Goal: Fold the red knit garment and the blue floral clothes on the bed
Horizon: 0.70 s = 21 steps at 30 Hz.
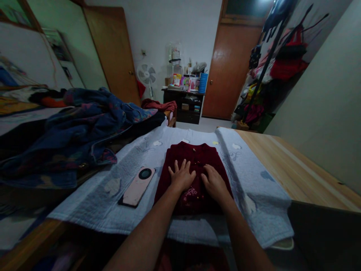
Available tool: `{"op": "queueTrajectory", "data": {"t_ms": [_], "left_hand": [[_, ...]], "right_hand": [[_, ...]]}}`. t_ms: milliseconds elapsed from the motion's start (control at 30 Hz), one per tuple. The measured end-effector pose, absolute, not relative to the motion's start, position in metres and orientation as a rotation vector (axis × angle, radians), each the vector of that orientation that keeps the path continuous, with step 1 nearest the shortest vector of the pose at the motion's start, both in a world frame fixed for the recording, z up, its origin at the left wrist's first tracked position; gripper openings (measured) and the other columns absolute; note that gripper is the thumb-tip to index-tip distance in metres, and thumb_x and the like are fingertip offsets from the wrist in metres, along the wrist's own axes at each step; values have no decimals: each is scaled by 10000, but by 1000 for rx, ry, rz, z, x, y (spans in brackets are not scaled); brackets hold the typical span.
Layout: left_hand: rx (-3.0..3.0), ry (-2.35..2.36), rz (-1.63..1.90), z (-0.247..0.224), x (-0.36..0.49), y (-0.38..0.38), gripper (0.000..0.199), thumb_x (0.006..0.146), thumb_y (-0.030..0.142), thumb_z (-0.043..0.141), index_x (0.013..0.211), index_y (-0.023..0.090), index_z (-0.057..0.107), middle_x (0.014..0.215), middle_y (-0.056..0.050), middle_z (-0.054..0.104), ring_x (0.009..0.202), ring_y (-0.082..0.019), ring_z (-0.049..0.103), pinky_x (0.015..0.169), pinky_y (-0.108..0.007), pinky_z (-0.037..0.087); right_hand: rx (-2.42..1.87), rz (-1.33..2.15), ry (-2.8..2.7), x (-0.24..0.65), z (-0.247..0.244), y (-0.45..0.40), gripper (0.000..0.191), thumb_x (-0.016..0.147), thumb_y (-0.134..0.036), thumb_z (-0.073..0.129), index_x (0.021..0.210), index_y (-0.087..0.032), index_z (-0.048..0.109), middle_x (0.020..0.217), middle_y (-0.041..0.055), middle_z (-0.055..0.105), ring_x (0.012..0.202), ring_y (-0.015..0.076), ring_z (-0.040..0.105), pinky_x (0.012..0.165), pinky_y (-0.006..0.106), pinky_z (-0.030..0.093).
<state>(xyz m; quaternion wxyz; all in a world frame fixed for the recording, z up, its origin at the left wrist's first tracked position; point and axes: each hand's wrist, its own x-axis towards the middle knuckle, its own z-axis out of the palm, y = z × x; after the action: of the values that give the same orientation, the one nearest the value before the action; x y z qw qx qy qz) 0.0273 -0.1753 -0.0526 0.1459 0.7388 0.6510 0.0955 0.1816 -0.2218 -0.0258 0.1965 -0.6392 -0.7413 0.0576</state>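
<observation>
A dark red garment [194, 203], folded into a compact rectangle, lies in front of me with its neckline at the far end. Small pink embroidery and a few shiny spots show on its front. My left hand [182, 177] rests flat on it with fingers spread. On its right half lies my right hand [214, 182], palm down, fingers partly bent and holding nothing. Under the garment is a pale blue cloth [135, 154] with light patterned shapes. A pink phone [138, 188] with a round black camera ring lies left of the garment, apart from both hands.
Heaped blue patterned clothing [84, 124] covers the left side. A bare wooden board [296, 162] extends along the right. Farther back stand a white fan [146, 74], a dark cabinet [183, 97] with goods on top, and a wooden door [225, 67]. Bags and clothes hang at right.
</observation>
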Motion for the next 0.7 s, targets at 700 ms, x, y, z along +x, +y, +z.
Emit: {"op": "queueTrajectory", "data": {"t_ms": [700], "left_hand": [[2225, 1955, 347, -56, -1, -121, 753, 909, 597, 300, 1525, 170, 235, 1612, -124, 130, 1485, -281, 84, 1174, -548, 81]], "right_hand": [[-1717, 276, -2114, 173, -61, -204, 484, 953, -304, 341, 1321, -76, 557, 1417, 151, 509, 1366, 263, 403, 1146, 426, 287]]}}
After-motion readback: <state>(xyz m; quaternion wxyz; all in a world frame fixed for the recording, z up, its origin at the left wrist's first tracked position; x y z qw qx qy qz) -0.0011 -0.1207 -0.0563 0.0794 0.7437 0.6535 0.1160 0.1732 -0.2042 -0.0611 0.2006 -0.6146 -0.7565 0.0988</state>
